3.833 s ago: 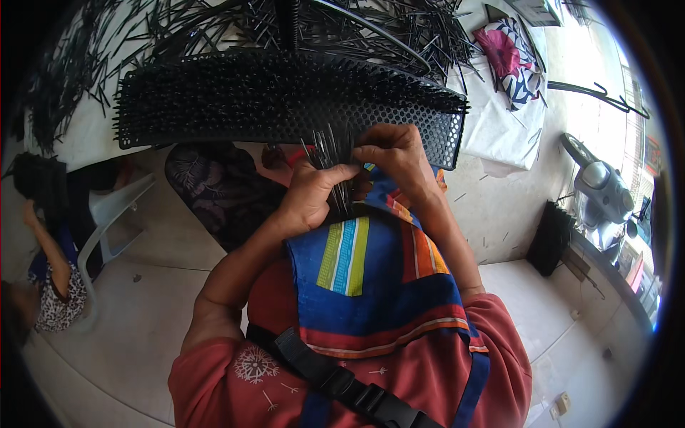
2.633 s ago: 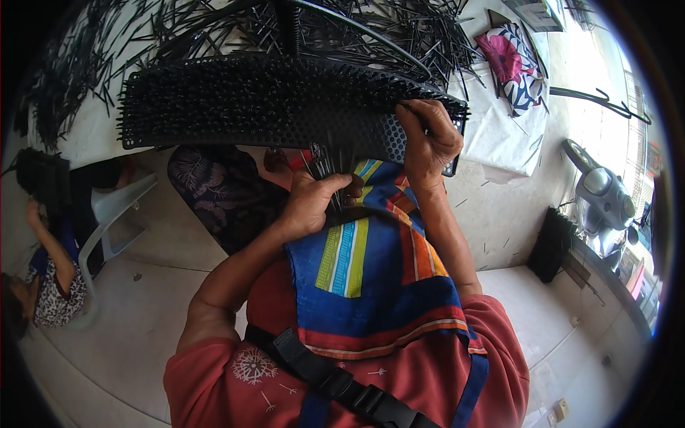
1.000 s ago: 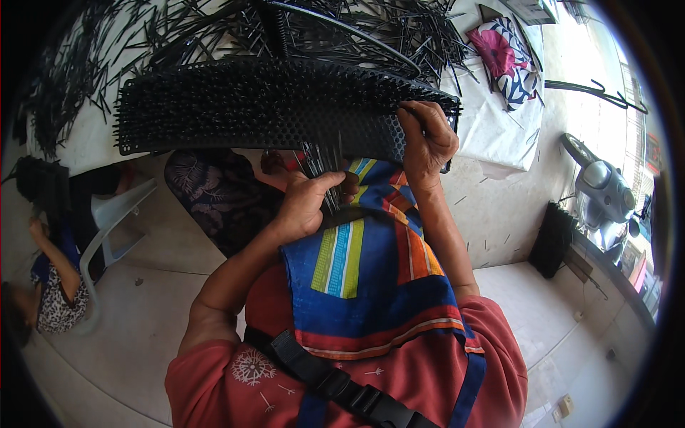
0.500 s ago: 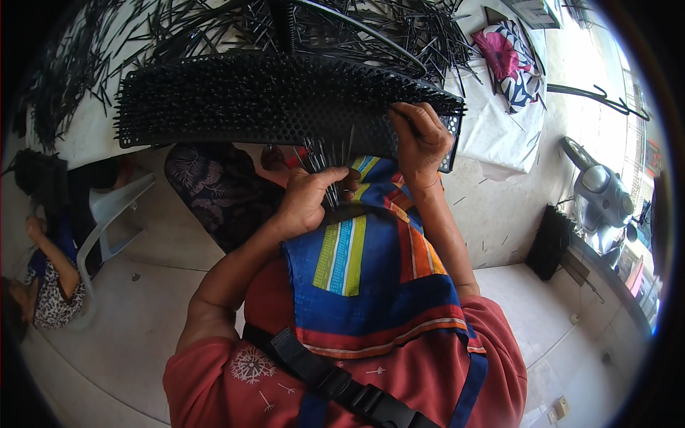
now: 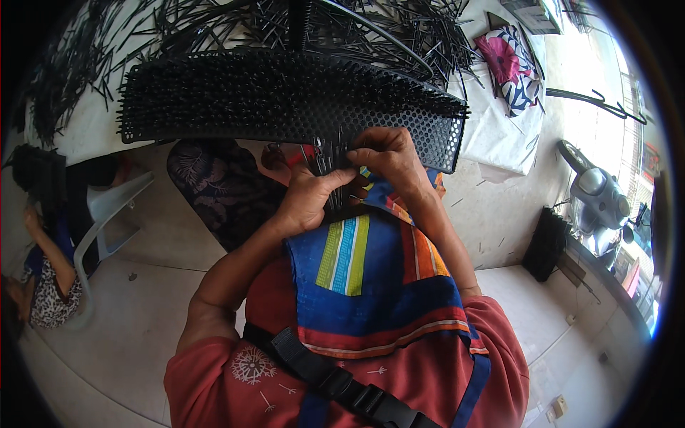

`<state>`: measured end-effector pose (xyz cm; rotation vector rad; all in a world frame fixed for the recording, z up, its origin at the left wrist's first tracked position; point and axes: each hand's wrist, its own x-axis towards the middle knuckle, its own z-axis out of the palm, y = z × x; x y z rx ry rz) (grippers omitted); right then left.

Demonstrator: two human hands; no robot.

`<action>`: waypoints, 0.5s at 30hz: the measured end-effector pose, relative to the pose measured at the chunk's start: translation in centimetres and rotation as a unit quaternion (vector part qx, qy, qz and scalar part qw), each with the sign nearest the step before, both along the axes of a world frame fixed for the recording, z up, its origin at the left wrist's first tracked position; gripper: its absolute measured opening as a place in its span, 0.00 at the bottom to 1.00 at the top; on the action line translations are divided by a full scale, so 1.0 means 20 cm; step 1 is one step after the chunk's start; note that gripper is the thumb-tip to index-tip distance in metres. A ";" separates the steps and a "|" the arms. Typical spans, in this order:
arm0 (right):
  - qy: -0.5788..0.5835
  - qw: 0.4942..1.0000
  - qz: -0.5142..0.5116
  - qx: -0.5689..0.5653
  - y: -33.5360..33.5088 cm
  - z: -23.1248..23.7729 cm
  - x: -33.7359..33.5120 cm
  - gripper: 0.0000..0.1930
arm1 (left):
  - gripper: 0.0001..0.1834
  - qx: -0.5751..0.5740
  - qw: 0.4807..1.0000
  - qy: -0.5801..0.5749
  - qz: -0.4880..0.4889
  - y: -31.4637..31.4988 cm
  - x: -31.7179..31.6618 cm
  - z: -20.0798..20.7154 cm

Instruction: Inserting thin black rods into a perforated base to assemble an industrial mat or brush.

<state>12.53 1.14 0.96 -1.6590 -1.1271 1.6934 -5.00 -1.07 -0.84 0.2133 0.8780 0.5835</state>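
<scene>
My left hand [image 5: 308, 198] is closed around a bundle of thin, shiny black strips [image 5: 327, 158], whose tips point up and away from me. At the right side of these tips, my right hand [image 5: 389, 158] is closed in a pinch; whatever sits between thumb and forefinger is too small to make out. Just beyond both hands lies a long, curved black perforated panel [image 5: 446, 135]. Dense short black strips [image 5: 214, 89] stand in its holes across the left and far parts. Bare holes show along its near right part.
Loose black strips [image 5: 399, 36] are heaped on the white-covered table [image 5: 492, 143] behind the panel. A flowered cloth [image 5: 503, 68] lies at the right. A patterned cloth [image 5: 378, 285] covers my lap. Another person sits at left near a grey chair [image 5: 107, 228]; a motorbike [image 5: 599, 189] stands far right.
My right hand has moved left and slightly nearer, from the panel's right part to the strip bundle. My left hand keeps its hold on the bundle in nearly the same place.
</scene>
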 end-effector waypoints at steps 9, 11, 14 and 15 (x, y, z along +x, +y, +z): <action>-0.028 0.940 -0.211 0.265 0.08 -0.03 -0.12 0.04 | 0.11 -0.020 0.994 0.080 0.072 -0.05 -0.07 -0.09; -0.098 0.907 -0.169 0.374 0.13 -0.04 -0.15 0.05 | 0.11 0.017 0.993 0.085 0.082 -0.07 -0.06 -0.06; -0.123 0.899 -0.158 0.390 0.17 -0.06 -0.18 0.07 | 0.12 0.041 0.991 0.083 0.093 -0.05 -0.04 -0.03; -0.140 0.893 -0.141 0.404 0.18 -0.06 -0.20 0.07 | 0.12 0.027 0.992 0.077 0.093 -0.05 -0.04 -0.03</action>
